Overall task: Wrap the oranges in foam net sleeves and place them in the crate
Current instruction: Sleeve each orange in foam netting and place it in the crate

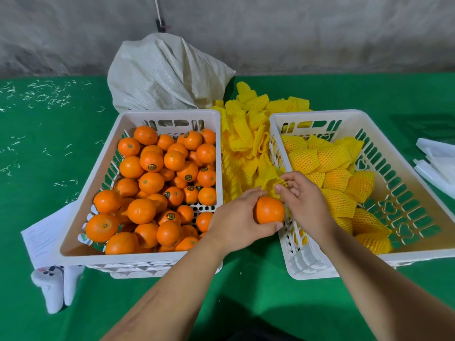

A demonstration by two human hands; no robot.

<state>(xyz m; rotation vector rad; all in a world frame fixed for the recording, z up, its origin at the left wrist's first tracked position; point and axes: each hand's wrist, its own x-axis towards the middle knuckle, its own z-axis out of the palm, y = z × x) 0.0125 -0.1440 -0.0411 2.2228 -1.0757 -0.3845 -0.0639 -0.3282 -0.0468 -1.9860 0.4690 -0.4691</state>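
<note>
Nearest to me, the left hand (236, 222) has its grip clamped round a bare orange (270, 209), thumb under the fruit and fingers over its top, held above the gap between the two crates. Just beyond and to the right, the right hand (301, 195) pinches a yellow foam net sleeve (272, 180) at the near edge of the loose sleeve pile (246, 134). I cannot tell for certain whether the sleeve is already free of the pile or merely lifted — the fingers cover its edge.

The relation that governs the next move: the sleeve lies directly above and behind the orange, almost touching it, with its open end apparently facing down toward the fruit. I judge that the orange needs only a short push up and away into that mouth.

Containers:
- Left crate (81, 254) — holds the unwrapped oranges (152, 178), heaped several deep.
- Right crate (433, 254) — holds the wrapped oranges (337, 178), banked against its left and far sides; the right portion of the floor is bare.

Both crates rest on the green desk (246, 291). Farther back, a white woven sack (162, 75) stands against the wall.
</note>
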